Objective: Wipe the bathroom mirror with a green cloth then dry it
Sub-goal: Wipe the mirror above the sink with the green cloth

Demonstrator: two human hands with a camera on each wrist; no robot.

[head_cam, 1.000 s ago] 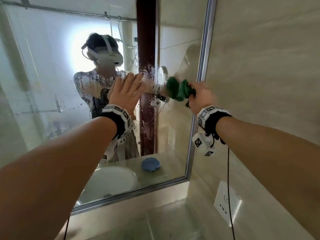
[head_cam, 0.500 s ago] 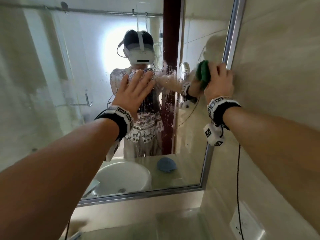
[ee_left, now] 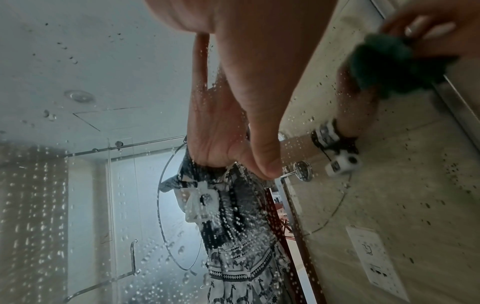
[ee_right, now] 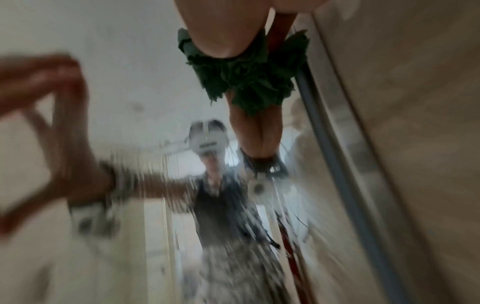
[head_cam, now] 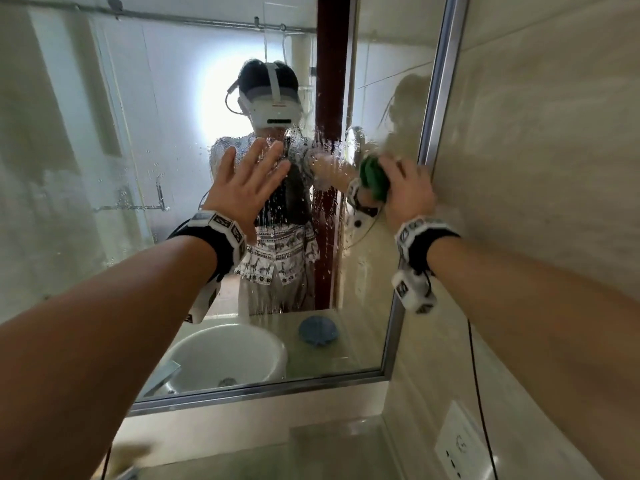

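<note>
Right hand (head_cam: 407,188) was curled round a bunched green cloth (head_cam: 373,176), pressing the wad against the mirror (head_cam: 121,168) glass close to its right-hand metal frame (head_cam: 438,98); right wrist view, badly blurred, showed the cloth crumpled under the fingers and spilling out below them, right beside the frame strip; left hand (head_cam: 247,187) was spread wide, fingers straight, held at the glass near mid-mirror and holding nothing; whether the palm actually touched the glass could not be told.

Handling, as a judgement: cloth looked soft, light and limp, likely damp; it would fold and slip out unless kept balled in the palm, so best gripped as a wad with fingers on top and the flat of the bundle against the glass; the mirror was rigid and breakable, its surface beaded with water drops and streaks across the middle, so slick under the cloth; firm even pressure rather than a hard push seemed right.

Beyond the hands: a tiled wall (head_cam: 536,168) ran off to the right with a socket (head_cam: 460,445) low down; a pale counter (head_cam: 311,452) lay below the mirror; a white basin and a blue object showed only as reflections; drying had not yet started.
</note>
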